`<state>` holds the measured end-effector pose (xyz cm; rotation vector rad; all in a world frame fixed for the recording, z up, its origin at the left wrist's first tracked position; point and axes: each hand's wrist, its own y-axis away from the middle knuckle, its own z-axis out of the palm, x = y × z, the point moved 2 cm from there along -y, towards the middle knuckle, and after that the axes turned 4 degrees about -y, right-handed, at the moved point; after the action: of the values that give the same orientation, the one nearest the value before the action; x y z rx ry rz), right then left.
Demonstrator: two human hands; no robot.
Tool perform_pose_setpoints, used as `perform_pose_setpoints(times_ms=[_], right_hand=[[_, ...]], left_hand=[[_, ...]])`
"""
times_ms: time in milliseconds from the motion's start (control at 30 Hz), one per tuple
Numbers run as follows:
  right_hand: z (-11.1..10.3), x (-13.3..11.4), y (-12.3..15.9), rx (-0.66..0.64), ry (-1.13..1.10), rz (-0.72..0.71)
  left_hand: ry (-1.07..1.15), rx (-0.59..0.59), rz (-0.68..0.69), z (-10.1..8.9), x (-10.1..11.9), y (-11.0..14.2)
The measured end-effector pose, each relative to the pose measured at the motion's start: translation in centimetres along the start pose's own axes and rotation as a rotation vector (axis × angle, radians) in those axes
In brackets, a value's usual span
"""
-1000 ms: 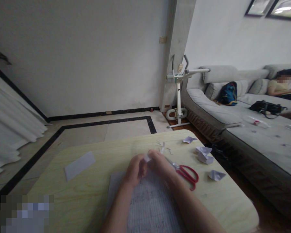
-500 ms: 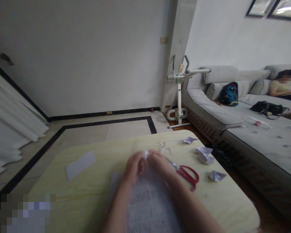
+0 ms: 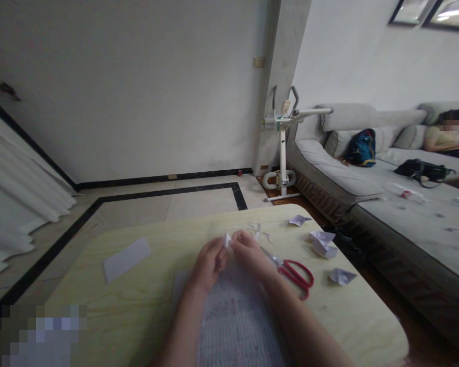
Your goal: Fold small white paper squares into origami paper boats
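A small piece of folded white paper [image 3: 227,239] is pinched between my two hands, its pointed tip showing above the fingers. My left hand [image 3: 211,260] is closed on its left side. My right hand [image 3: 249,252] grips it from the right with bent fingers. Most of the paper is hidden by the fingers. Beneath my forearms lies a sheet covered in grid lines and writing [image 3: 237,321]. Red-handled scissors [image 3: 299,275] rest just right of my right hand, with thin paper scraps [image 3: 257,232] beyond their blades.
On the table's [image 3: 145,316] right side sit folded paper pieces [image 3: 323,243], another near the far edge [image 3: 300,220] and one closer [image 3: 342,277]. A flat white paper strip [image 3: 127,259] lies at left. Beyond are an exercise machine [image 3: 282,148] and a sofa [image 3: 340,173] with a seated person [image 3: 441,140].
My hands have shifted slightly, and the folded paper's tip now stands up more visibly between them. The scissors and the papers on the table have stayed put.
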<state>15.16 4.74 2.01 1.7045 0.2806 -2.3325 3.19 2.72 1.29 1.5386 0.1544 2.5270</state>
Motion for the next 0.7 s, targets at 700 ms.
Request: perform_pose_setpoints(times_ms=[700], right_hand=[[-0.09, 0.03, -0.38, 0.285, 0.324, -0.311]], left_hand=[[-0.280, 0.220, 0.159, 0.77, 0.50, 0.29]])
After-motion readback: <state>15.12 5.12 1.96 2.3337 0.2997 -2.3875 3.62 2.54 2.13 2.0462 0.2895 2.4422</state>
